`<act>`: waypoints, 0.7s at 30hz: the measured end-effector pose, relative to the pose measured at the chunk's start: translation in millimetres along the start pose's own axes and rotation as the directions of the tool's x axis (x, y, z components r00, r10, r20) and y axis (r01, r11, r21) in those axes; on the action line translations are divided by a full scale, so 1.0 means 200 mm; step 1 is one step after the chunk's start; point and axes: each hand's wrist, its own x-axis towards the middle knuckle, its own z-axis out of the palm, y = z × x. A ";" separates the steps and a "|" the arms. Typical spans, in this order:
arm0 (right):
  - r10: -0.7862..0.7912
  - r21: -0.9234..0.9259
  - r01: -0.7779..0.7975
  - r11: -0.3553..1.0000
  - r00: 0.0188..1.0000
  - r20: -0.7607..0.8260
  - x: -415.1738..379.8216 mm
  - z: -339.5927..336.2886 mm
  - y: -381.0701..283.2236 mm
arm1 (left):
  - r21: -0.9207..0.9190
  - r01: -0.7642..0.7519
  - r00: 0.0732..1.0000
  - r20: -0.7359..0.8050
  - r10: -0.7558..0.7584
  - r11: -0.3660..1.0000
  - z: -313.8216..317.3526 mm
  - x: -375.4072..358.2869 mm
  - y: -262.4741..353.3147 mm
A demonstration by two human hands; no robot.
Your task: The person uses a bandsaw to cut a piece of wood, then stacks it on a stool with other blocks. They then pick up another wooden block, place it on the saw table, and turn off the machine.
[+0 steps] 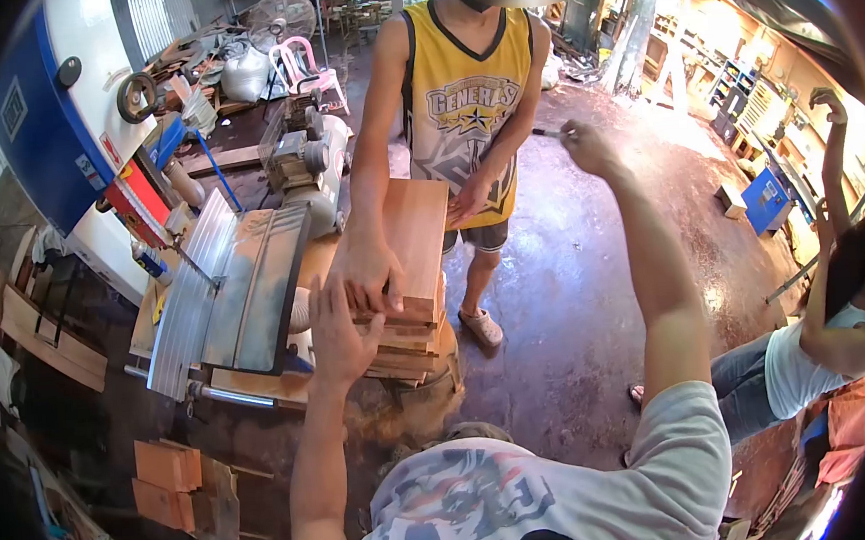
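My left hand [345, 344] is at the near left corner of a stack of reddish-brown wooden boards [416, 289], its fingers apart and pointing up against the board end. Just beyond it, a co-worker's hand [370, 271] presses on the top board, close to my fingers. The co-worker's other hand rests at the far right side of the stack. Out to the right, my right hand [593, 148] is raised in the air, closed around a thin dark pen-like object [547, 133] that points left.
A co-worker in a yellow jersey [471, 107] stands across the stack. A table saw [243, 283] is at left. Several wood pieces [170, 484] lie on the floor at lower left. Another person in a white top [811, 369] is at right, near a blue machine [767, 201].
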 end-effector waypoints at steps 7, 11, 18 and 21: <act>-0.075 0.122 0.048 0.991 0.972 0.222 -0.23 0.33 -0.42 | 0.005 0.020 1.000 0.013 -0.020 1.000 0.07 -0.02 -0.06; -0.079 0.420 0.058 0.906 0.996 0.031 -0.26 0.39 -0.50 | 0.046 0.041 0.996 0.075 -0.044 0.998 0.07 -0.03 -0.08; -0.150 0.225 0.138 0.965 0.988 0.036 -0.26 0.40 -0.73 | 0.079 0.042 0.992 0.120 -0.051 0.996 0.07 -0.05 -0.05; -0.288 0.324 0.306 0.895 0.952 -0.105 -0.24 0.43 -0.75 | 0.093 0.021 0.993 0.116 -0.031 0.995 0.07 -0.06 -0.07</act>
